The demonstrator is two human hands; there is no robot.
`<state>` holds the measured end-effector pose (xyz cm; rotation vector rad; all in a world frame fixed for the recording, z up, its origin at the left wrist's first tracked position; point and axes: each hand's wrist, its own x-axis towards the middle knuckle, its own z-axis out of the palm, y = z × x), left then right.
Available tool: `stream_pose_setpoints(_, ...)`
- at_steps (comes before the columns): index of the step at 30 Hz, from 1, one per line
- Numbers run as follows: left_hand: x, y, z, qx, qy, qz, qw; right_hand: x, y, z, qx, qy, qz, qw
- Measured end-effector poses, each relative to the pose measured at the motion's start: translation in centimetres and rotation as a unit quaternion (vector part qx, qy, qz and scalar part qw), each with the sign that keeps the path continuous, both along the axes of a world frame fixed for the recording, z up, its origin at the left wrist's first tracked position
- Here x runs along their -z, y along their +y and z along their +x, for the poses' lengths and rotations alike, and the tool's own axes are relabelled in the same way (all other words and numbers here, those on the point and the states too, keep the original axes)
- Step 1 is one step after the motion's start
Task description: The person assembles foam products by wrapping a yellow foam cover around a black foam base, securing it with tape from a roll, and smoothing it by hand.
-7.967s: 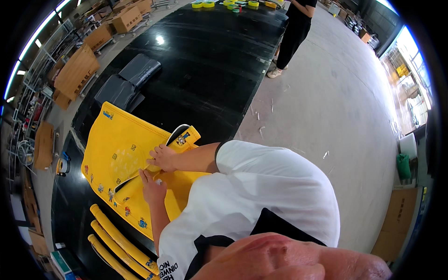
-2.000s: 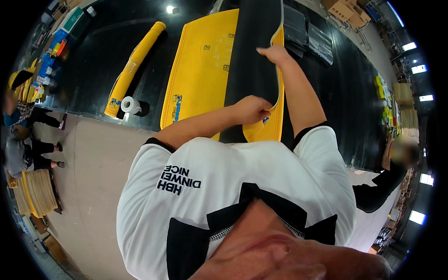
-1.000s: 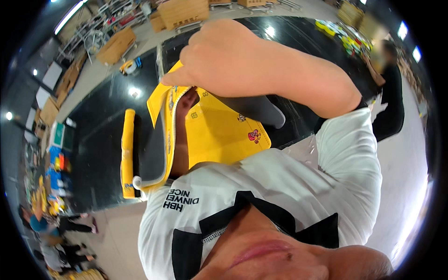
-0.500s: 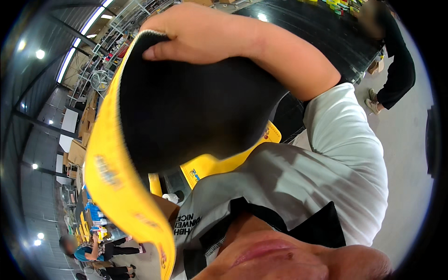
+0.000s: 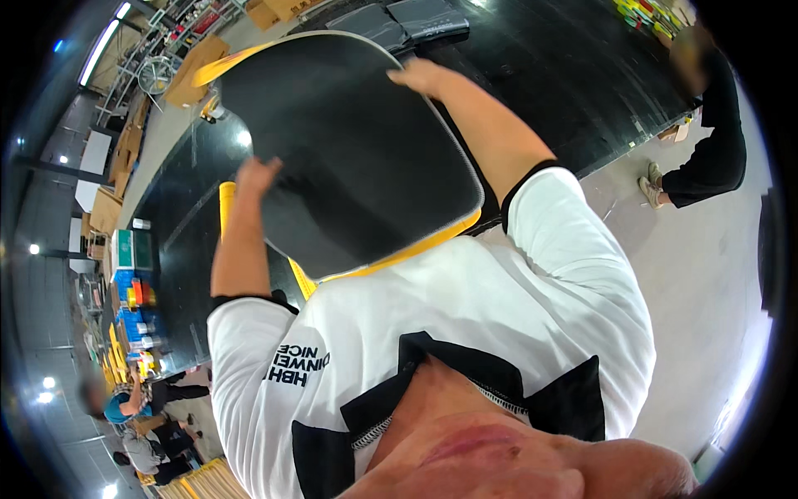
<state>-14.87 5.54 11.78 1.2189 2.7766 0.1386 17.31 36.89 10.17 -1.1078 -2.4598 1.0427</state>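
A large mat (image 5: pixel 357 141) with a black backing, yellow face and pale stitched edge lies in front of my chest, backing up. Its far left corner curls over and shows yellow. My left hand (image 5: pixel 259 175) grips its left edge, the thumb over the black side; this hand is slightly blurred. At the far right edge, my right hand (image 5: pixel 420 76) is closed on the rim, its fingertips over the backing. More yellow sheet (image 5: pixel 302 279) shows beneath the near side, partly hidden by the mat.
A long black table (image 5: pixel 549 75) reaches away to the right, with dark flat packages (image 5: pixel 428 21) beyond the mat. A yellow upright piece (image 5: pixel 227 204) is beside my left forearm. Blue crates (image 5: pixel 133 328) stand far left. A co-worker (image 5: pixel 706 125) stands at the right.
The mat was raised and bent with its yellow face to the left; now it is lower and flatter. My right hand has moved right along it, and my left hand has come into view.
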Motion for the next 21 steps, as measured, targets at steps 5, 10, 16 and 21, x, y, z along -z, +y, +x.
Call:
stream_pose_setpoints(5, 16.4, -14.0, 10.5, -0.045, -0.049, -0.016, 0.998, 14.2, -8.7, 6.6, 0.064, -0.067, 0.058, 0.994)
stream_pose_setpoints(10, 18.4, -18.4, 11.0, -0.189, -0.064, 0.041, 0.979, 11.8, -12.4, 8.1, 0.142, -0.086, -0.049, 0.985)
stream_pose_setpoints(16, 15.5, -16.5, 9.4, -0.263, -0.104, 0.033, 0.959, 11.1, -11.9, 7.6, 0.146, -0.076, -0.051, 0.985)
stream_pose_setpoints(21, 15.4, -18.2, 6.0, -0.272, -0.136, 0.061, 0.951, 8.6, -10.9, 5.6, 0.09, -0.017, -0.041, 0.995)
